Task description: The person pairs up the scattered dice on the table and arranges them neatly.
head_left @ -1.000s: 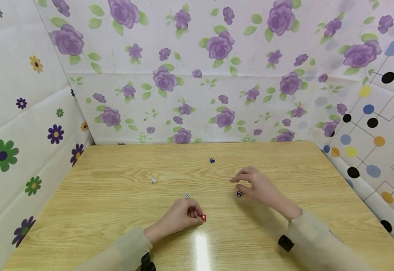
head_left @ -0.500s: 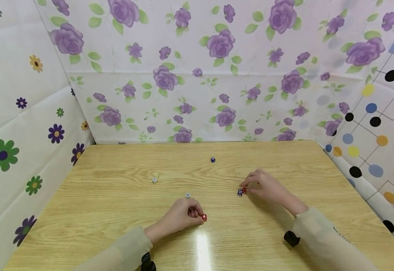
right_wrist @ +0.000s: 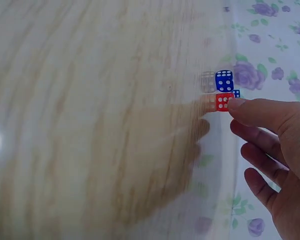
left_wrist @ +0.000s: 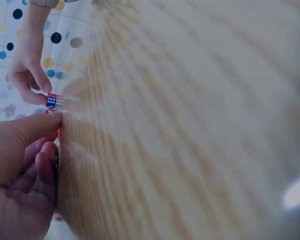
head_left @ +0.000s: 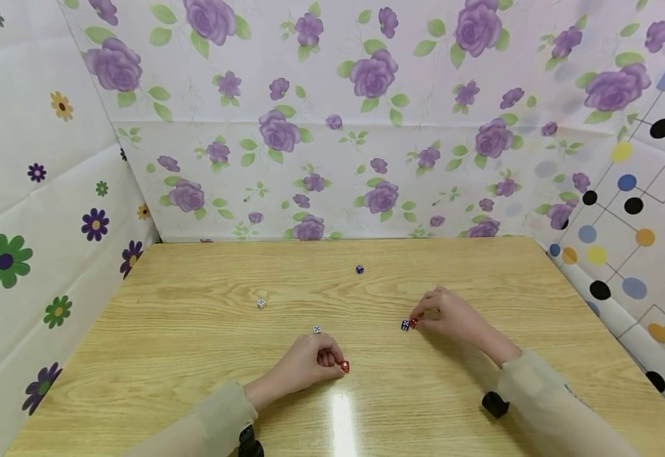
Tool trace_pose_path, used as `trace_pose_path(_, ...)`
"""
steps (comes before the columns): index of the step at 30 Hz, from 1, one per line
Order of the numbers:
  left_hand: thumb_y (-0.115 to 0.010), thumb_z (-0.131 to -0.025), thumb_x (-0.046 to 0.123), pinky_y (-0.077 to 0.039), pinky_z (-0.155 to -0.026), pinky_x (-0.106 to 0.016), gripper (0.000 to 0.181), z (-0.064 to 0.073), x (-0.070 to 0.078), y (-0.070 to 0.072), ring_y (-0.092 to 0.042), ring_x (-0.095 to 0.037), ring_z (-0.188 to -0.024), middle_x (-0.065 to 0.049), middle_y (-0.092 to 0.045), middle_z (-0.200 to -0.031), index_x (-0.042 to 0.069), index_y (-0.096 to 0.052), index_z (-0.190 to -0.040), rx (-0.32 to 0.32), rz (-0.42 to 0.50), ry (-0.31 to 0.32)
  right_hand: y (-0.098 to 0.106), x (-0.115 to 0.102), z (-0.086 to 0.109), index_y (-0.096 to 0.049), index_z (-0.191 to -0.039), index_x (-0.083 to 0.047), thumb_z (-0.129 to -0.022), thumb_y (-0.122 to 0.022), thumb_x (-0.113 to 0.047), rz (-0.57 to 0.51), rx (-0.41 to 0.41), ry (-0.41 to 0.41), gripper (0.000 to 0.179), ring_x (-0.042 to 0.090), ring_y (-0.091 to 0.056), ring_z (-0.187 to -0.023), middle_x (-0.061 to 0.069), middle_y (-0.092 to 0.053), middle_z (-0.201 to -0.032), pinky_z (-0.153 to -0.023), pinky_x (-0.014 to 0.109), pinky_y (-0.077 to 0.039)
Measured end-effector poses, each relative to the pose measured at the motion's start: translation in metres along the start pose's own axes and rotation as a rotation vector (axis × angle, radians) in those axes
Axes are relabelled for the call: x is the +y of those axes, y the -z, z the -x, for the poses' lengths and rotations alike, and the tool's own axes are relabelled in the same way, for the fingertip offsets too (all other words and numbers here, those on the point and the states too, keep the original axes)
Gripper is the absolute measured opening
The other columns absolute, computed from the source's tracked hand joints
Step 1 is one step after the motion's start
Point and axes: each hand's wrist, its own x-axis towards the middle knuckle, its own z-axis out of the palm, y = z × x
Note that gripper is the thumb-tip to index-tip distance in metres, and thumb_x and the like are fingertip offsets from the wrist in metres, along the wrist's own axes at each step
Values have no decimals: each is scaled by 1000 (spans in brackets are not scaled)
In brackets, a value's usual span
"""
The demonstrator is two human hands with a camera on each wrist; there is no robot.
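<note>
My left hand (head_left: 303, 365) rests low on the wooden table, pinching a red die (head_left: 345, 366) between thumb and index finger. Farther right, my right hand (head_left: 452, 320) pinches a second red die (head_left: 414, 323) by its edges. Right beside that one, on its left, sits a dark blue die (head_left: 405, 325) with white pips. In the right wrist view the thumb and fingers of my right hand (right_wrist: 275, 135) meet at the red die (right_wrist: 224, 102), which stands level with the blue die (right_wrist: 224, 81). The left wrist view has my left thumb covering part of its red die (left_wrist: 50, 112).
Two white dice lie on the left half of the table (head_left: 166, 355): one white die (head_left: 317, 329) just beyond my left hand, another white die (head_left: 261, 303) farther off. A second blue die (head_left: 359, 270) sits near the back edge. Patterned cloth walls (head_left: 332, 158) enclose the table.
My right hand has moved right from over the blue die, and the red die beside it has come into view, now between the fingertips. The left hand keeps its pinch in place.
</note>
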Motion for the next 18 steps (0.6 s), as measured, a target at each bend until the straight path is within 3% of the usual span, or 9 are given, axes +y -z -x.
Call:
trace_pose_path(7,-81,-81,11,-48,-62,-17,11,0,0,0,-53,1,-67,2,-65,-77,11,-71,-85,1,0,-4,-5,-1,8,-76,-97,-24,-86,-76,-16,-129,-17,-119,13,0,-60,-74,-10,-72,-90,-66,20,-51)
trace_pose_path(12,-81,-81,11,-48,-62,-17,11,0,-1,0,-53,1,-67,2,-65,-78,12,-71,-85,3,-2,-2,-11,-7,15,-76,-95,-21,-86,-76,-17,-227,1,-172,10,0,-58,-68,-9,-71,-83,-62,20,-50)
trace_pose_path(18,-81,-81,12,-48,-62,-17,11,-1,-3,-1,-53,2,-67,4,-64,-78,14,-71,-85,2,-10,-9,-17,-19,23,-77,-94,-20,-86,-77,-21,-291,20,-214,8,0,-61,-72,-6,-75,-87,-65,19,-51)
